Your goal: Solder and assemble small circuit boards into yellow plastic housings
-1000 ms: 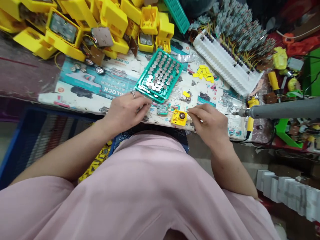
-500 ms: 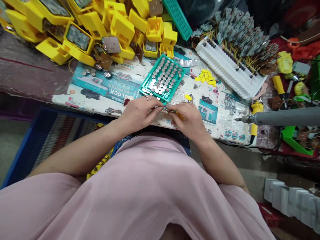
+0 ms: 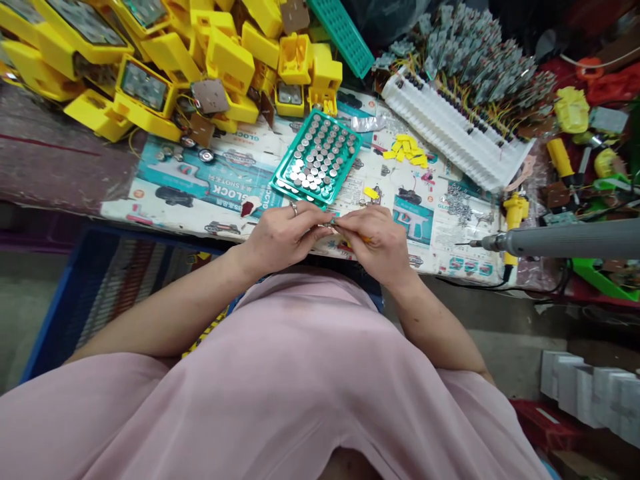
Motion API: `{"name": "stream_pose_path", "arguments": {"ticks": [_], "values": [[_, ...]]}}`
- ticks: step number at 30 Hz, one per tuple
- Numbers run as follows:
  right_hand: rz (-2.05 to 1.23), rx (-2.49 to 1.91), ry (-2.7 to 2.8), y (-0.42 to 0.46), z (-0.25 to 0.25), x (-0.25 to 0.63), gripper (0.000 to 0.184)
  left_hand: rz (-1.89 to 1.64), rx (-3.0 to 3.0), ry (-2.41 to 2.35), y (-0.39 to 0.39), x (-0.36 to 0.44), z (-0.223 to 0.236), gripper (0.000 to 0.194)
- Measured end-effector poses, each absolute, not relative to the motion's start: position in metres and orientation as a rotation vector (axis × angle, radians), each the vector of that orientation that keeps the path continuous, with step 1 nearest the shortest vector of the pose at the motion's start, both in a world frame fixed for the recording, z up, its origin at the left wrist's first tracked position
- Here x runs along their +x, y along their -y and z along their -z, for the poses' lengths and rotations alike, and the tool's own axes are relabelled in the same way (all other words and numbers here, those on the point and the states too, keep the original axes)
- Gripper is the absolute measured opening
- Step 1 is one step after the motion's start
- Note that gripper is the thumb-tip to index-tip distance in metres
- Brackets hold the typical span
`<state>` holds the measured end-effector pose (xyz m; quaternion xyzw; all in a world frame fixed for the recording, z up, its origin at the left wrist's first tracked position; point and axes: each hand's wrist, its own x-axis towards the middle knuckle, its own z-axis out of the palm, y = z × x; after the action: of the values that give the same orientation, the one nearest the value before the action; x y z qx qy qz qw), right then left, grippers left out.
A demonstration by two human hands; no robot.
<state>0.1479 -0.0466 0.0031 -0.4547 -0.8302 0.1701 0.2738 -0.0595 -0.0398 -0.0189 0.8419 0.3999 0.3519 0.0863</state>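
My left hand (image 3: 285,237) and my right hand (image 3: 377,240) meet at the table's front edge with thumbs and fingers pinched together. Between the fingertips is a small metallic-looking piece (image 3: 331,224), too small and covered to name. A bit of yellow (image 3: 367,239) shows under my right fingers. Just beyond my hands lies a green tray (image 3: 327,197) holding many round silver button cells (image 3: 314,157). One small yellow plastic piece (image 3: 371,193) rests behind my right hand, and a pile of similar yellow pieces (image 3: 406,151) is farther back.
Yellow plastic housings (image 3: 230,63) are heaped at the back left. A white foam rack (image 3: 450,137) with wired circuit boards (image 3: 480,57) stands back right. A grey electric screwdriver (image 3: 565,240) reaches in from the right, over a yellow-handled tool (image 3: 515,220). A blue crate (image 3: 55,320) is below left.
The view has shifted slightly, so the table's things appear a little farther left. My fingers have closed nearer together around the small piece; less yellow shows under my right hand.
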Motion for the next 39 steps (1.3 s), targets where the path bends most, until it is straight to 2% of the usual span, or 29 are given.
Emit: {"name": "stream_pose_path", "arguments": {"ticks": [5, 10, 19, 25, 30, 34, 39], "values": [[-0.409, -1.2, 2.22, 0.049, -0.001, 0.148, 0.021, -1.088, 2.449, -1.108, 0.043, -0.06, 0.014, 0.022], [-0.387, -1.221, 2.198, 0.051, -0.001, 0.148, 0.019, -1.019, 2.317, -1.207, 0.047, -0.061, 0.011, 0.028], [-0.384, -1.207, 2.202, 0.051, 0.0, 0.147, 0.02, -1.068, 2.535, -1.287, 0.043, -0.057, 0.019, 0.018], [-0.249, -1.205, 2.186, 0.052, 0.001, 0.147, 0.019, -1.25, 2.564, -1.154, 0.043, -0.061, 0.022, 0.009], [-0.141, -1.21, 2.252, 0.051, 0.0, 0.147, 0.017, -1.131, 2.522, -1.232, 0.045, -0.063, 0.021, 0.014], [-0.022, -1.115, 2.278, 0.05, 0.002, 0.145, 0.014, -1.243, 2.557, -1.127, 0.045, -0.064, 0.024, 0.024], [0.08, -0.999, 2.221, 0.05, 0.005, 0.143, 0.006, -1.276, 2.513, -1.025, 0.043, -0.066, 0.032, 0.02]]}}
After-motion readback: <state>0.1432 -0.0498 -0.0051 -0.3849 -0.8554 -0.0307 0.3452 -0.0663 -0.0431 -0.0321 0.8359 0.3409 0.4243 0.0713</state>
